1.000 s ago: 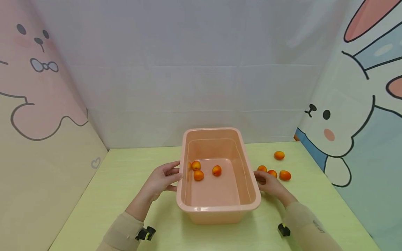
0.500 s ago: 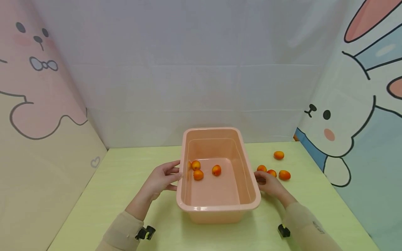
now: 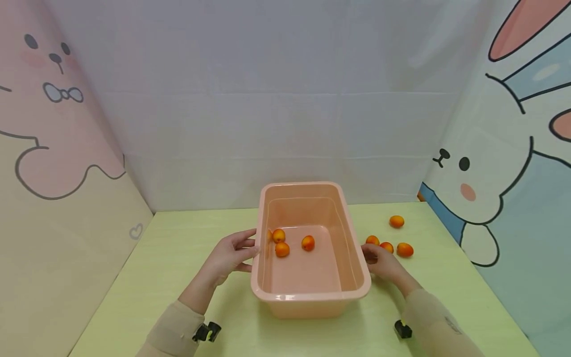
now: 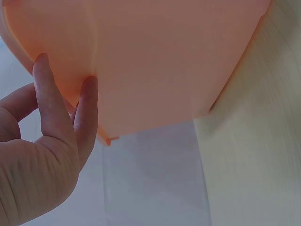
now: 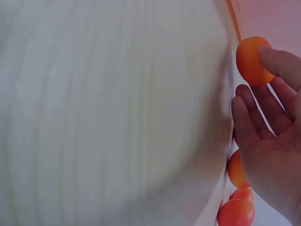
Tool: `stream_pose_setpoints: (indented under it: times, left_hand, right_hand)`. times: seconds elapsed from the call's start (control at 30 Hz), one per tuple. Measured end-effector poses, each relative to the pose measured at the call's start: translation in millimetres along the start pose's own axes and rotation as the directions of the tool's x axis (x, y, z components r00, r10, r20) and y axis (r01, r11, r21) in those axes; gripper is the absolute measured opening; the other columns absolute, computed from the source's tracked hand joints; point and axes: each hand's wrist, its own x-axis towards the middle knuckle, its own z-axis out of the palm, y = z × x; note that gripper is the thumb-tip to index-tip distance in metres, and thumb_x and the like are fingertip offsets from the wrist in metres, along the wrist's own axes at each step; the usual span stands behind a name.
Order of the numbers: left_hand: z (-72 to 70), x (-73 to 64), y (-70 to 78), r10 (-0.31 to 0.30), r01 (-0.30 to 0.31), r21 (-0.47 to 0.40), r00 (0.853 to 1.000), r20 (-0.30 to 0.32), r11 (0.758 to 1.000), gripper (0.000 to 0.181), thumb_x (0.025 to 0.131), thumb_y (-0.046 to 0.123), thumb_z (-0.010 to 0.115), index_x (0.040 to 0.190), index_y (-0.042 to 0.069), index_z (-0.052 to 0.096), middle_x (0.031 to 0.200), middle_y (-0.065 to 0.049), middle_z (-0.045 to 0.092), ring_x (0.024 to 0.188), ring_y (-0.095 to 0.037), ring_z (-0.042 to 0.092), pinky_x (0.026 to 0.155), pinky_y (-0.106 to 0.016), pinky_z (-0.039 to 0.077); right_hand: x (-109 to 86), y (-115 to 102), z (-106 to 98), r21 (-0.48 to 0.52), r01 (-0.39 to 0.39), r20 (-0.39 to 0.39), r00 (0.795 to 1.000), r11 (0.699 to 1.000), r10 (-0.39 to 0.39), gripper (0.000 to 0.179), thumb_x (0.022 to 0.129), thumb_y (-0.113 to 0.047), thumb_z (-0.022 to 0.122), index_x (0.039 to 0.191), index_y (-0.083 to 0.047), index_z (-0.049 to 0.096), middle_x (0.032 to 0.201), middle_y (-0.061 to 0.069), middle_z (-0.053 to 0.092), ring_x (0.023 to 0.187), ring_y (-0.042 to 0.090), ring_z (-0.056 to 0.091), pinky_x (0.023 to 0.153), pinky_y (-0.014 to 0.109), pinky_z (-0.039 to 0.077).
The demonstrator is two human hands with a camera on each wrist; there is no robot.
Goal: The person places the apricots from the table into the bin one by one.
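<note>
A pink plastic tub [image 3: 318, 297] stands on the table in the head view. Inside it lie several small orange fruits [image 3: 282, 249]. My left hand [image 3: 232, 255] is at the tub's left side; in the left wrist view its fingers [image 4: 87, 101], extended, touch the outer wall below the rim. Between the thumb and fingers of my right hand [image 5: 277, 122] a small orange oval fruit [image 5: 253, 60] is pinched, near the tub's right side. From the head, that fruit is mostly covered by my right hand [image 3: 383, 262].
Several more orange fruits [image 3: 405, 250] lie on the pale green table [image 3: 446, 277] right of the tub, some close to my right hand. One fruit [image 3: 396, 221] sits further back. A white curtain-like wall [image 3: 285, 124] rises behind, with cartoon-printed panels at both sides.
</note>
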Motion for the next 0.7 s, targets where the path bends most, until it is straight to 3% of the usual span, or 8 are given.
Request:
stream_pose_setpoints:
  times: [0.27,0.43,0.7]
  left_hand:
    - [-1.1,-1.2,0.4,0.021,-0.021,-0.001,1.0,0.023,1.0,0.06,0.096,0.006,0.065,0.148,-0.005,0.039,0.126,-0.027,0.058,0.099,-0.033,0.069,0.069,-0.042,0.061]
    - [-0.6,-1.5,0.7,0.022,-0.022,-0.006,0.999,0.027,1.0,0.06,0.096,0.006,0.065,0.148,-0.005,0.039,0.125,-0.026,0.059,0.098,-0.032,0.069,0.069,-0.043,0.061]
    - [0.7,-3.9,3.4,0.021,-0.021,-0.007,0.999,0.024,1.0,0.06,0.096,0.005,0.065,0.148,-0.006,0.038,0.126,-0.027,0.058,0.098,-0.034,0.069,0.068,-0.042,0.061]
  right_hand:
    - [-12.9,-11,-14,0.003,-0.06,-0.077,0.995,0.998,0.06,0.042,0.088,-0.013,0.077,0.125,0.0,0.063,0.122,0.016,0.063,0.108,0.032,0.062,0.094,0.044,0.053]
    - [-18.7,-19,-28,0.019,-0.041,-0.118,0.992,0.999,0.043,0.042,0.091,-0.012,0.074,0.128,0.002,0.059,0.127,0.021,0.06,0.111,0.036,0.06,0.095,0.044,0.053]
    - [-17.1,-51,-62,0.013,-0.056,-0.159,0.986,0.998,0.057,0.047,0.095,-0.016,0.069,0.135,0.002,0.053,0.132,0.024,0.055,0.117,0.041,0.056,0.094,0.045,0.054]
